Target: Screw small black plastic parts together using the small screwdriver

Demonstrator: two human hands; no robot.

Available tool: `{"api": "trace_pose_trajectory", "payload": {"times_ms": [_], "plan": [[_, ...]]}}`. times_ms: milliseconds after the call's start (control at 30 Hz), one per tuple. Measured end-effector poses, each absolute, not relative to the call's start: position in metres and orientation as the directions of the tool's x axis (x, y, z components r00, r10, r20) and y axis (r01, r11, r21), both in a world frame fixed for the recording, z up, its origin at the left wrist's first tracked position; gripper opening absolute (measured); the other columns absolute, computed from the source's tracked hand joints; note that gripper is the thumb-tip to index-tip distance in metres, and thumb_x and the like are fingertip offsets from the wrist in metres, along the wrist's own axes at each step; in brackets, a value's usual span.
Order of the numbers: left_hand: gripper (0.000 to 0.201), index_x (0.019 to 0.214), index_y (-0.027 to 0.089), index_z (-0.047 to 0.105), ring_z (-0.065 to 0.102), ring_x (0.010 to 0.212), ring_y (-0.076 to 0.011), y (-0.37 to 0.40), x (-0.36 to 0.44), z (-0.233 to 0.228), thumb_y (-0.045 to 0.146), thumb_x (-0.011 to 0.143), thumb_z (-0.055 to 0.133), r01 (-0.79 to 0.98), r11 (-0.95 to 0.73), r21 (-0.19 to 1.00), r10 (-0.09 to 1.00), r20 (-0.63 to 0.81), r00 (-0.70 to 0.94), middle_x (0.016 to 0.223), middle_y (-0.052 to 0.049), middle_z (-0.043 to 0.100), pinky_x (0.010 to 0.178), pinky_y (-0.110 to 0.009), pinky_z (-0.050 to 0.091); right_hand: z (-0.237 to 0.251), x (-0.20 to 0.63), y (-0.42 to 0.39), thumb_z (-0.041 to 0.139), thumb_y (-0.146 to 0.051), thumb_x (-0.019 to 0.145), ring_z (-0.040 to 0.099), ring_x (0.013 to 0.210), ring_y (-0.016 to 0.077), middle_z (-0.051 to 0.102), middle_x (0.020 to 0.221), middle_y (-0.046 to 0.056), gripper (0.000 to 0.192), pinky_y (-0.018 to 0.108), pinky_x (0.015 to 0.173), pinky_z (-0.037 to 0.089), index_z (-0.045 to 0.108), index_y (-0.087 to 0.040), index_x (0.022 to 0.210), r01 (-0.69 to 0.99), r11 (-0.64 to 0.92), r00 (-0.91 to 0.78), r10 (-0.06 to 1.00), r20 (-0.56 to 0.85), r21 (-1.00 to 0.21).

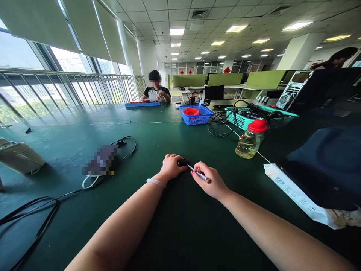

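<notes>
The left hand (171, 166) closes its grip on a black pen cap (182, 163); the right hand (212, 182) pinches the pen (199, 174). Both forearms rest on the green desk (158, 135), hands nearly touching.

We note: surface (175, 233) matt dark green, smooth; pen (200, 175) w/ glossy plastic barrel; bottle (249, 143) clear glossy plastic, red cap; baskets (196, 114) perforated plastic.

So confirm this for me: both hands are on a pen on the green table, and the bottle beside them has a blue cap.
Not quite. The head view shows the bottle has a red cap, not blue. The rest stands: the left hand and right hand are both on the pen on the green table.
</notes>
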State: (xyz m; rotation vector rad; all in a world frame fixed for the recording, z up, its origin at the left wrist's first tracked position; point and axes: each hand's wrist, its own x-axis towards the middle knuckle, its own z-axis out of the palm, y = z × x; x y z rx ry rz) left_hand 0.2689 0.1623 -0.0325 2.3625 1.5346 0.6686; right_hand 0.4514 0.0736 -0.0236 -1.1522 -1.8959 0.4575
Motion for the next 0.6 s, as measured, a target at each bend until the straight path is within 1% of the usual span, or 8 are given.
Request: {"api": "trace_pose_trajectory", "payload": {"times_ms": [67,167,367,600], "plan": [[0.038,0.104,0.024,0.072,0.051,0.12,-0.0297,0.1625,0.2689,-0.0325,0.043,0.071,0.076,0.796,-0.419,0.438,0.907,0.242,0.344,0.11,-0.006,0.071,0.105,-0.043,0.039,-0.0226,0.4517,0.0728,0.052,-0.032,0.09,0.053,0.058,0.0136,0.057,0.068,-0.002,0.012,0.024,0.056,0.038,0.05,-0.024,0.082,0.57,0.524,-0.222,0.839,0.497,-0.632],[0.039,0.105,0.025,0.072,0.051,0.12,-0.0292,0.1625,0.269,-0.0324,0.044,0.071,0.075,0.796,-0.423,0.433,0.905,0.24,0.351,0.111,-0.006,0.071,0.105,-0.043,0.039,-0.0209,0.4523,0.0723,0.051,-0.03,0.09,0.053,0.057,0.0134,0.056,0.066,-0.002,0.011,0.024,0.056,0.038,0.05,-0.024,0.082,0.588,0.524,-0.219,0.837,0.502,-0.616],[0.034,0.1,0.022,0.072,0.052,0.117,-0.03,0.1607,0.2697,-0.0313,0.043,0.073,0.074,0.804,-0.423,0.417,0.903,0.26,0.341,0.107,-0.007,0.071,0.103,-0.044,0.04,-0.018,0.4549,0.0724,0.052,-0.027,0.088,0.053,0.058,0.0132,0.058,0.069,-0.003,0.005,0.024,0.056,0.037,0.051,-0.024,0.084,0.629,0.542,-0.338,0.836,0.432,-0.557],[0.041,0.102,0.018,0.071,0.052,0.117,-0.0314,0.158,0.2706,-0.0282,0.047,0.072,0.074,0.805,-0.431,0.407,0.901,0.244,0.359,0.107,-0.009,0.07,0.102,-0.043,0.042,-0.0202,0.4569,0.0758,0.052,-0.029,0.09,0.053,0.058,0.0132,0.057,0.066,-0.003,0.01,0.024,0.057,0.037,0.051,-0.024,0.081,0.594,0.517,-0.261,0.849,0.461,-0.617]]}}
